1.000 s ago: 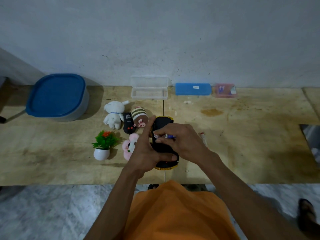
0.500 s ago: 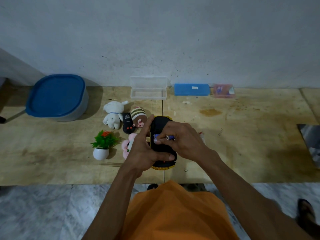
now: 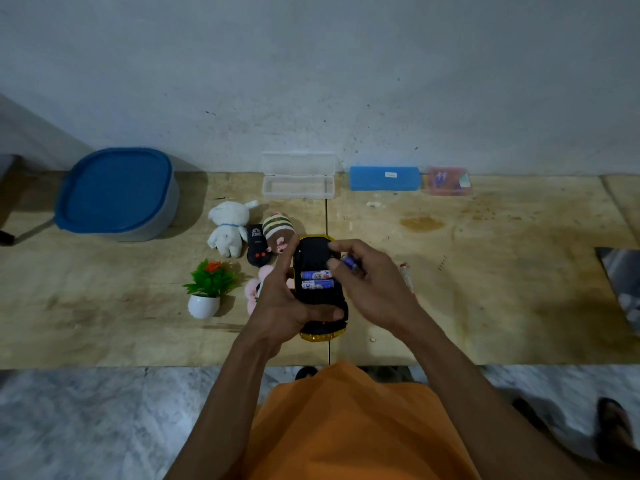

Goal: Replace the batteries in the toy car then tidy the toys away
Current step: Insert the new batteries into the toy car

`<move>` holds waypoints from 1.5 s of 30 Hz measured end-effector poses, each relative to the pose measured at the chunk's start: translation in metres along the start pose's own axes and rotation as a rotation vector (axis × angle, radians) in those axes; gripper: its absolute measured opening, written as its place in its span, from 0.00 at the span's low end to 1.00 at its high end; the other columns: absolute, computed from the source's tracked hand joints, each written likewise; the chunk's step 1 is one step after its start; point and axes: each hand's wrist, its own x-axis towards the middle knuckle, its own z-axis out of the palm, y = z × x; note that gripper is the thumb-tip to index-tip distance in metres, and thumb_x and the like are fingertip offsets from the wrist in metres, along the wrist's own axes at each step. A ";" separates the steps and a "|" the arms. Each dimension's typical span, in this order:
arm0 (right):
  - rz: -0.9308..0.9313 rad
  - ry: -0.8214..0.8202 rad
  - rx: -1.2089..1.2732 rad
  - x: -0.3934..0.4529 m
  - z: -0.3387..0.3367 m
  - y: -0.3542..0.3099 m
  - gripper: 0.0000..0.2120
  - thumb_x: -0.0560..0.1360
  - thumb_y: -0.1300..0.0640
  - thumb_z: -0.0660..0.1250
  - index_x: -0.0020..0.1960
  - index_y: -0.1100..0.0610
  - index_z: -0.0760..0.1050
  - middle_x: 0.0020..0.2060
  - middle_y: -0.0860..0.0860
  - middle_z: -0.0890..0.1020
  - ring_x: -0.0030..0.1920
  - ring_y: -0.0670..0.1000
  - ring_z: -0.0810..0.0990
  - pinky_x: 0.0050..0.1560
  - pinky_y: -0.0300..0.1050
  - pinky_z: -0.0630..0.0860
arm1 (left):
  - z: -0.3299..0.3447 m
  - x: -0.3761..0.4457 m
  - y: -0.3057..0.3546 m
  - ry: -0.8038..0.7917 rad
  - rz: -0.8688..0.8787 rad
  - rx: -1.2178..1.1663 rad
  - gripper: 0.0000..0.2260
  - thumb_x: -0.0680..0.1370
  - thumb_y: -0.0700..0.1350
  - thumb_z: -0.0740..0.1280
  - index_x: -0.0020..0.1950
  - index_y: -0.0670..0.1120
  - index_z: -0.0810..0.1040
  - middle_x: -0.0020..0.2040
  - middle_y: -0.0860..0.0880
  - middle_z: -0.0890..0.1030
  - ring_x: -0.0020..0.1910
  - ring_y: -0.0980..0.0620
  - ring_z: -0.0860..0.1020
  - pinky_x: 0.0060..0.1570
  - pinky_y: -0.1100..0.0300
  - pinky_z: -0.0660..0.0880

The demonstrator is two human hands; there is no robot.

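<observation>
At the far left the blue-lidded tub [image 3: 117,194] sat by the wall, well apart from the work. Right of it lay the white plush [image 3: 227,228], the black remote [image 3: 256,249], the striped plush [image 3: 278,230] and the potted plant [image 3: 207,289], none of them yet tidied away.

At the centre, the left hand [image 3: 284,306] gripped the upturned toy car [image 3: 320,289] just above the table [image 3: 485,289], thumb across its near end. Half a second before, the right hand covered the open bay; now it had drawn slightly right, and two batteries [image 3: 317,279] showed lying side by side in the bay.

The right hand [image 3: 370,282] pinched a further battery [image 3: 350,262] between fingertips and thumb, just beside the bay's right edge. I judged two cells seated, or still to come out, and this one in transit; which, I cannot tell.
</observation>
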 end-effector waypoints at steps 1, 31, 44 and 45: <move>0.083 -0.028 0.097 -0.003 -0.002 -0.001 0.11 0.82 0.56 0.63 0.63 0.49 0.77 0.47 0.46 0.81 0.45 0.41 0.80 0.46 0.35 0.77 | -0.002 -0.001 -0.001 0.003 -0.005 -0.004 0.56 0.61 0.23 0.78 0.80 0.57 0.59 0.57 0.63 0.82 0.54 0.57 0.84 0.45 0.61 0.82; 0.220 0.203 0.194 -0.019 0.004 0.007 0.10 0.79 0.62 0.68 0.52 0.49 0.82 0.48 0.45 0.84 0.49 0.45 0.83 0.47 0.38 0.79 | 0.004 -0.006 -0.001 -0.002 0.016 -0.013 0.56 0.62 0.19 0.75 0.80 0.55 0.57 0.60 0.60 0.75 0.47 0.60 0.85 0.39 0.66 0.80; 0.098 0.299 0.125 -0.028 0.020 0.019 0.08 0.67 0.54 0.80 0.43 0.49 0.83 0.37 0.44 0.84 0.38 0.42 0.83 0.39 0.33 0.78 | 0.004 -0.005 -0.008 -0.002 0.002 -0.070 0.57 0.63 0.21 0.76 0.81 0.56 0.55 0.64 0.53 0.80 0.55 0.50 0.85 0.46 0.59 0.82; 0.087 0.338 0.097 -0.028 0.024 0.021 0.08 0.67 0.53 0.80 0.42 0.49 0.82 0.36 0.44 0.84 0.37 0.42 0.81 0.38 0.35 0.78 | 0.004 -0.005 -0.007 0.005 0.001 -0.067 0.57 0.63 0.21 0.76 0.81 0.57 0.55 0.68 0.50 0.78 0.56 0.50 0.84 0.46 0.58 0.82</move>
